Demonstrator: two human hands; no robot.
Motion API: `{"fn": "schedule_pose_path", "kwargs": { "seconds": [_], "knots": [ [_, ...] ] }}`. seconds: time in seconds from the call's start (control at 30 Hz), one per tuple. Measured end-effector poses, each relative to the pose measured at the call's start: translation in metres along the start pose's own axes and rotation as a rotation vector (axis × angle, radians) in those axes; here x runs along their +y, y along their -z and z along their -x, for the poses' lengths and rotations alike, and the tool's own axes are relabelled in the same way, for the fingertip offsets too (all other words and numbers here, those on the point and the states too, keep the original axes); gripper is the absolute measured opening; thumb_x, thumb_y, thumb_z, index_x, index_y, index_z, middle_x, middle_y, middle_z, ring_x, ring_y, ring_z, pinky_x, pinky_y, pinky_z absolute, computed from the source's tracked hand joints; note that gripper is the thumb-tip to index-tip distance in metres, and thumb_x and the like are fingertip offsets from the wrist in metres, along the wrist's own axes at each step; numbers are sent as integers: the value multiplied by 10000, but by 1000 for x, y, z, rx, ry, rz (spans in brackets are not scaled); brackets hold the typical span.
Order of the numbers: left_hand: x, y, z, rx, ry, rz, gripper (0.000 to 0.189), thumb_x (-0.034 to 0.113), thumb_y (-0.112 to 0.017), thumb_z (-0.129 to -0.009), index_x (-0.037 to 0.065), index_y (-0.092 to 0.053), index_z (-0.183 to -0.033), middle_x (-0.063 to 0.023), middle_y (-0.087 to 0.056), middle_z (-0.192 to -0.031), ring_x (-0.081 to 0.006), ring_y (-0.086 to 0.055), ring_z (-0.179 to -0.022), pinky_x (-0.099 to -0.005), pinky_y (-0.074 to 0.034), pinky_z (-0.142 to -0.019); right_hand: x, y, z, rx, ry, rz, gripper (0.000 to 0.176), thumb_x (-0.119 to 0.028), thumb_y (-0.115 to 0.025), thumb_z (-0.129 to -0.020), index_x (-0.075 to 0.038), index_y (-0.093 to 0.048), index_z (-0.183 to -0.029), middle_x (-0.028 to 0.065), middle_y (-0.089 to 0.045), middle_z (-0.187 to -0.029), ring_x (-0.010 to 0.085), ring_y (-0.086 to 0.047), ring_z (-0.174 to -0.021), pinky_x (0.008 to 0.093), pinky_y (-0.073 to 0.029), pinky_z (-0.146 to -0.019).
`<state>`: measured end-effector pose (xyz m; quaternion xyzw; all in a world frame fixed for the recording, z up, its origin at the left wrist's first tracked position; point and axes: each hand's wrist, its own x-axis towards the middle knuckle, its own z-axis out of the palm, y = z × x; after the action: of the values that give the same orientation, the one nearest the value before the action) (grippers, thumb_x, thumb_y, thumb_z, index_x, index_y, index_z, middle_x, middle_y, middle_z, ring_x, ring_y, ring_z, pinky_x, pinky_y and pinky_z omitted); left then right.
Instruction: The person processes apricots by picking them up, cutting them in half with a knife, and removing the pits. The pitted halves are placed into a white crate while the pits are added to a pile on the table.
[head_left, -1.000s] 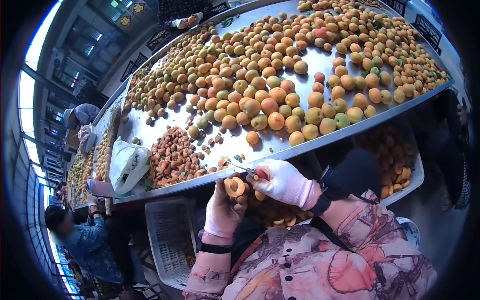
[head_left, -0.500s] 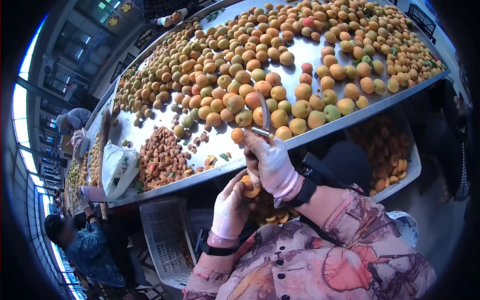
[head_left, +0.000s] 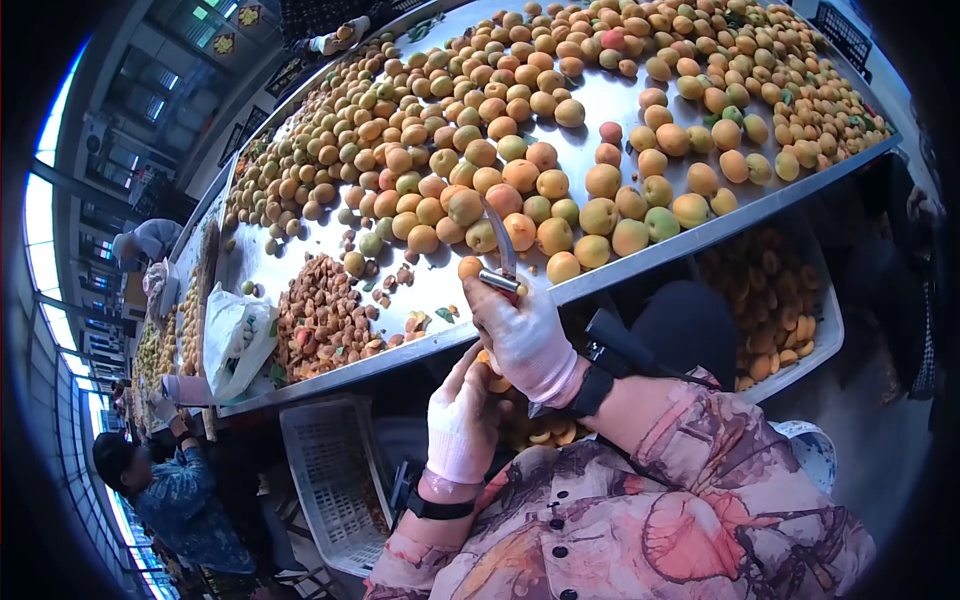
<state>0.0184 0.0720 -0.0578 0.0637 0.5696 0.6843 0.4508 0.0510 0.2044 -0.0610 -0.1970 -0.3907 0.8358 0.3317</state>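
My right hand (head_left: 530, 345), in a white glove with the fingertips bare, is closed round the handle of a small knife (head_left: 499, 281). Its curved blade points up and away over the table edge. Just below, my gloved left hand (head_left: 461, 425) holds a cut apricot (head_left: 486, 358), mostly hidden by the fingers. Both hands are close together, and the right fingers cover part of the fruit. Whole apricots (head_left: 465, 207) lie in a wide spread on the metal table (head_left: 583, 290) in front of me. A heap of brown apricot stones (head_left: 322, 308) lies to the left.
A white plastic bag (head_left: 238, 338) lies at the table's left. Below the edge are a white crate (head_left: 330, 470) and a crate of apricot halves (head_left: 795, 335) at right. A person (head_left: 185, 500) works at left; another person's gloved hand (head_left: 340, 37) is across the table.
My right hand has moved slightly left and down with the knife, covering more of the apricot. My left hand stays nearly in place. The person at left has shifted an arm.
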Motion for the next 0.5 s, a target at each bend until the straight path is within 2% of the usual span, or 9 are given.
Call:
{"fn": "schedule_pose_path", "kwargs": {
  "seconds": [0.07,0.2,0.27,0.37,0.4,0.5],
  "knots": [
    [2,-4,1,48,6,-6,454,219,-517,-1055,-26,-477,-1434,-35,-633,-1012,-78,-577,-780,-203,-478,-668,2,-1,0,-24,44,96,148,-143,-660,-968,-2,-635,-929,-58,-555,-719,16,-467,-661,230,-401,-558],
    [3,-4,-1,89,1,-58,445,220,-521,-1054,-31,-489,-1420,-24,-636,-922,-66,-562,-690,-197,-468,-601,9,-1,-4,-57,75,139,138,-125,-678,-949,8,-649,-925,-17,-605,-733,36,-512,-672,249,-443,-578],
    [3,-6,-2,105,-3,-48,436,219,-522,-1053,-32,-502,-1409,-18,-632,-882,-61,-549,-642,-194,-457,-565,13,-4,-3,-73,158,205,127,-109,-685,-938,13,-651,-925,-4,-614,-733,45,-530,-677,254,-452,-584],
    [3,-5,-2,147,20,-97,385,202,-542,-1040,-22,-528,-1352,-39,-654,-1001,-101,-606,-790,-233,-485,-671,11,-7,-3,-56,252,280,131,-93,-687,-929,31,-652,-947,11,-624,-727,61,-567,-691,262,-469,-596],
    [3,-5,-3,170,14,-105,386,197,-543,-1039,-22,-526,-1357,-40,-653,-1003,-100,-606,-787,-233,-487,-671,10,-8,-3,-44,279,302,137,-90,-686,-927,40,-652,-958,15,-627,-724,68,-582,-696,264,-474,-601],
    [1,-9,-4,225,-23,-119,409,194,-542,-1040,-20,-510,-1387,-43,-654,-988,-84,-591,-734,-216,-480,-636,18,-6,-15,-14,98,66,153,-140,-682,-937,-10,-629,-879,-10,-584,-681,63,-557,-595,248,-440,-522]
  ]
}}
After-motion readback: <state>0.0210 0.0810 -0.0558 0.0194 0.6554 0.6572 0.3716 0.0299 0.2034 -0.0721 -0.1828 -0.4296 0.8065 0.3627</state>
